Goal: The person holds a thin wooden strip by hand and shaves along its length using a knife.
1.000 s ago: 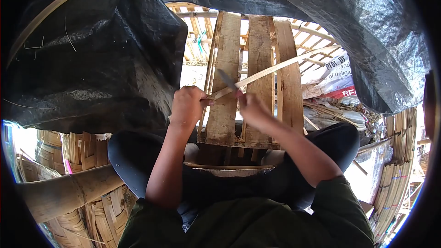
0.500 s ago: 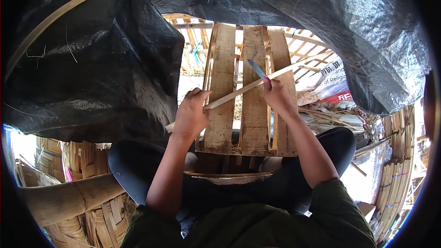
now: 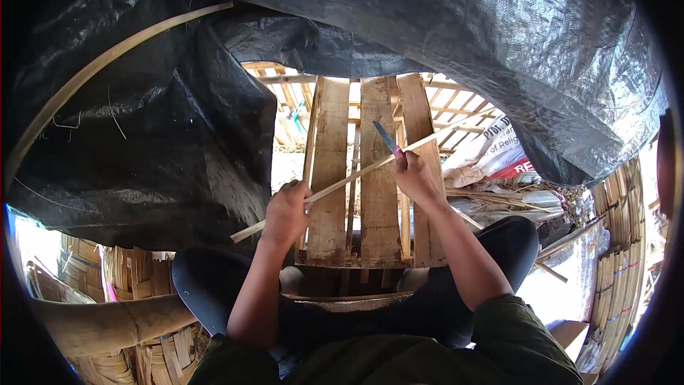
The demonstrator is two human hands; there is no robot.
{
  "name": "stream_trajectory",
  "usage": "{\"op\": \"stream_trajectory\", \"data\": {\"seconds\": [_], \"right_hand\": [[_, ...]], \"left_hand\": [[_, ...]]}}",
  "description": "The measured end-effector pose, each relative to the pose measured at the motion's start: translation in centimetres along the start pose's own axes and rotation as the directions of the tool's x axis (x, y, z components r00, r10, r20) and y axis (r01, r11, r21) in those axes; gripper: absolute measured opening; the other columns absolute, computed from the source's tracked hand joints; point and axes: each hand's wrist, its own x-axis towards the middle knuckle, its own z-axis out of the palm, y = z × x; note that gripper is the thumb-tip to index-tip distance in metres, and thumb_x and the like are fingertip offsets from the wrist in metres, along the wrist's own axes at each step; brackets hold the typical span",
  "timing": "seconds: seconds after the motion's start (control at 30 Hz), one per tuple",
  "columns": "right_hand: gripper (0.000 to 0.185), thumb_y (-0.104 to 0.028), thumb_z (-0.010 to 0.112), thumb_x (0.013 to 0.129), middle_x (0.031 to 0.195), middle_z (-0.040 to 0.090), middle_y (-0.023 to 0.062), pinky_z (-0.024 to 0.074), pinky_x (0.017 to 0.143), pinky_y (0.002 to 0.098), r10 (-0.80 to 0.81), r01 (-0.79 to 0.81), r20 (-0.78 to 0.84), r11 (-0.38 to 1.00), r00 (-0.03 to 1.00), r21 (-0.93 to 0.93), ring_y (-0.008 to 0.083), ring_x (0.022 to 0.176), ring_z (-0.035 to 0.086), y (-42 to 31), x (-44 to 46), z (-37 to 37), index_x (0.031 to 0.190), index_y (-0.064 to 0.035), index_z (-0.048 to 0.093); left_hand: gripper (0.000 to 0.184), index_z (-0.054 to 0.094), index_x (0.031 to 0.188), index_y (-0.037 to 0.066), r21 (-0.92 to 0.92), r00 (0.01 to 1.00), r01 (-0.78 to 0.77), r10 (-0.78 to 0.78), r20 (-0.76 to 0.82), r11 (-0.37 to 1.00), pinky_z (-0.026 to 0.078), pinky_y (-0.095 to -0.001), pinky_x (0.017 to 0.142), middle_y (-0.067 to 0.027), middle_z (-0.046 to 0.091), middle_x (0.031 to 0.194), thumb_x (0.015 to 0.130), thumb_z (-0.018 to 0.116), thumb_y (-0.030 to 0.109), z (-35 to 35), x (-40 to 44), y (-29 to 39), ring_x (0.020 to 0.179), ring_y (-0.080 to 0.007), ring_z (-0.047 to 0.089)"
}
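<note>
A long pale bamboo strip [image 3: 340,184] runs slantwise over the slatted wooden bench [image 3: 380,208]. My left hand [image 3: 287,212] is closed round the strip near its lower end, which sticks out to the left. In my right hand [image 3: 418,175], closed on its pinkish handle, is a knife [image 3: 385,135]. The blade points up and to the left, just above the strip. The knife hand is beside the strip; whether its fingers also touch the strip I cannot tell.
Black plastic sheeting [image 3: 164,121] hangs at the left and overhead. A printed sack [image 3: 491,150] lies at the right, above loose strips. Woven bamboo [image 3: 142,267] and a thick bamboo pole [image 3: 114,324] are at lower left; bundled strips [image 3: 617,278] stand at far right.
The strip's lower end now sticks out further past my left hand. My right hand has moved from close beside the left one to further right along the strip. The view has tilted upward.
</note>
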Motion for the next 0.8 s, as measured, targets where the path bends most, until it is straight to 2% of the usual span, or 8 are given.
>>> {"op": "stream_trajectory", "data": {"seconds": [0.1, 0.17, 0.27, 0.43, 0.53, 0.63, 0.77, 0.8], "right_hand": [[0.036, -0.032, 0.048, 0.101, 0.091, 0.067, 0.0299, 0.0500, 0.080, 0.0517, 0.065, -0.063, -0.021, 0.994, 0.998, 0.090, 0.0476, 0.092, 0.065, -0.3, -0.2, -1.0, 0.101, -0.0023, 0.068], [0.027, -0.025, 0.057, 0.095, 0.084, 0.067, 0.0272, 0.0513, 0.074, 0.0481, -0.106, 0.106, -0.012, 0.988, 0.994, 0.110, 0.0430, 0.086, 0.067, 1.3, 0.2, -1.0, 0.095, -0.0016, 0.070], [0.019, -0.019, 0.063, 0.089, 0.079, 0.066, 0.0253, 0.0516, 0.070, 0.0456, -0.079, 0.081, -0.043, 0.995, 0.996, 0.054, 0.0406, 0.081, 0.068, 1.2, 0.8, -2.0, 0.091, -0.0017, 0.072], [0.018, -0.015, 0.061, 0.089, 0.079, 0.065, 0.0272, 0.0513, 0.070, 0.0489, -0.130, 0.125, -0.156, 0.991, 0.979, -0.042, 0.0453, 0.078, 0.065, 2.5, 2.2, -2.4, 0.092, 0.0008, 0.069], [0.021, -0.015, 0.059, 0.091, 0.079, 0.065, 0.0282, 0.0515, 0.071, 0.0502, -0.160, 0.163, -0.169, 0.987, 0.973, 0.005, 0.0467, 0.078, 0.065, 3.1, 2.0, -2.5, 0.091, 0.0043, 0.067], [0.024, -0.016, 0.058, 0.093, 0.076, 0.065, 0.0280, 0.0517, 0.069, 0.0512, -0.061, 0.054, -0.208, 0.998, 0.976, -0.040, 0.0473, 0.076, 0.065, 2.5, 1.8, -1.4, 0.093, 0.0061, 0.066], [0.028, -0.021, 0.057, 0.096, 0.075, 0.065, 0.0275, 0.0516, 0.067, 0.0521, -0.068, 0.056, -0.114, 0.993, 0.991, -0.101, 0.0481, 0.074, 0.064, 3.3, 2.2, -1.1, 0.093, 0.0056, 0.066], [0.030, -0.023, 0.056, 0.096, 0.075, 0.065, 0.0277, 0.0514, 0.067, 0.0524, 0.056, -0.056, -0.014, 0.998, 0.998, 0.042, 0.0481, 0.074, 0.064, 2.0, 1.8, -2.5, 0.092, 0.0054, 0.067]], "left_hand": [[0.043, 0.058, 0.108, 0.006, 0.066, 0.999, -0.054, 0.054, -0.001, 0.996, 0.049, -0.0435, 0.084, -0.0137, 0.062, 0.101, 0.069, 0.060, -0.012, -0.2, 0.4, -0.4, 0.101, -0.0369, 0.059], [0.043, 0.060, 0.108, 0.007, 0.113, 0.996, -0.071, 0.077, -0.051, 0.991, 0.050, -0.0430, 0.083, -0.0122, 0.062, 0.102, 0.069, 0.062, -0.011, 0.6, 0.8, 0.1, 0.099, -0.0356, 0.061], [0.039, 0.064, 0.105, 0.006, 0.100, 0.993, -0.079, 0.087, -0.078, 0.992, 0.051, -0.0432, 0.080, -0.0111, 0.062, 0.101, 0.070, 0.061, -0.010, 1.3, 1.2, 0.2, 0.097, -0.0347, 0.061], [0.030, 0.068, 0.099, 0.006, 0.016, 0.995, -0.061, 0.062, -0.077, 0.998, 0.051, -0.0442, 0.077, -0.0112, 0.060, 0.097, 0.073, 0.061, -0.008, 1.1, 1.4, 0.1, 0.093, -0.0345, 0.061], [0.033, 0.069, 0.103, 0.008, 0.052, 0.996, -0.090, 0.089, 0.020, 0.995, 0.051, -0.0433, 0.078, -0.0111, 0.059, 0.097, 0.074, 0.061, -0.006, 0.2, 1.0, 0.6, 0.092, -0.0337, 0.062], [0.027, 0.070, 0.104, 0.009, 0.070, 0.993, -0.111, 0.114, -0.035, 0.991, 0.052, -0.0428, 0.077, -0.0104, 0.061, 0.097, 0.078, 0.065, 0.000, 0.6, 1.0, 0.7, 0.091, -0.0326, 0.063], [0.015, 0.072, 0.096, 0.011, 0.043, 0.989, -0.059, 0.064, -0.132, 0.997, 0.053, -0.0420, 0.069, -0.0067, 0.064, 0.091, 0.083, 0.074, 0.017, 2.4, 1.3, 1.0, 0.081, -0.0303, 0.065], [0.015, 0.073, 0.094, 0.011, 0.040, 0.984, -0.034, 0.040, -0.173, 0.999, 0.053, -0.0413, 0.068, -0.0061, 0.064, 0.086, 0.084, 0.076, 0.022, 2.7, 1.4, 1.0, 0.080, -0.0298, 0.066]]}}
